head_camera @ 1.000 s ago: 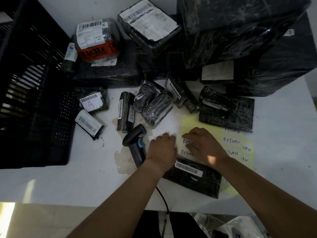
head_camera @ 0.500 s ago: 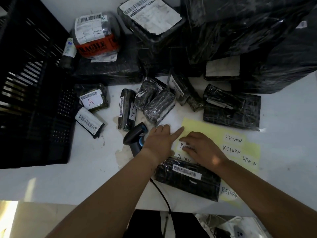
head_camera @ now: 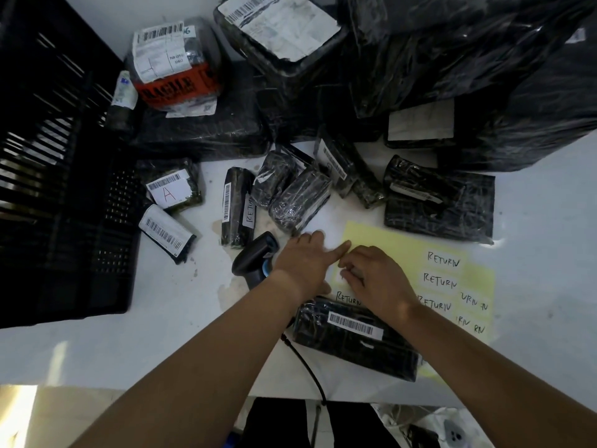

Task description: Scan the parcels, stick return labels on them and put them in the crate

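Pinning the yellow label sheet (head_camera: 400,245) down is your left hand (head_camera: 303,263). It lies mostly flat, with the index finger stretched out straight onto the sheet's near-left edge and nothing gripped. That looks like it's there so the backing doesn't lift while you peel.

Your right hand (head_camera: 378,281) is right beside it, nearly touching. The fingers are curled under, with the tips bunched on a return label (head_camera: 352,273) at the left side of the sheet. The knuckles hide the tips, so honestly I can't tell if a corner is up yet or you're only scratching at it.

The parcel (head_camera: 355,341) that label is probably meant for sits just below your wrists. It overlaps the bottom edge of the sheet, barcode facing up, so it's an easy slap-on from there.

The scanner (head_camera: 255,257) lies on the table (head_camera: 181,344) tucked under your left hand, and its cable (head_camera: 307,367) runs off the near edge beside that parcel. Watch you don't snag it.

The crate (head_camera: 58,163) is off to the left, tipped so its open side faces you. Between you and it are a slim parcel already marked RETURN (head_camera: 237,211) and two small barcoded packets (head_camera: 168,231). A heap of bigger wrapped parcels (head_camera: 452,76) crowds the back of the table.
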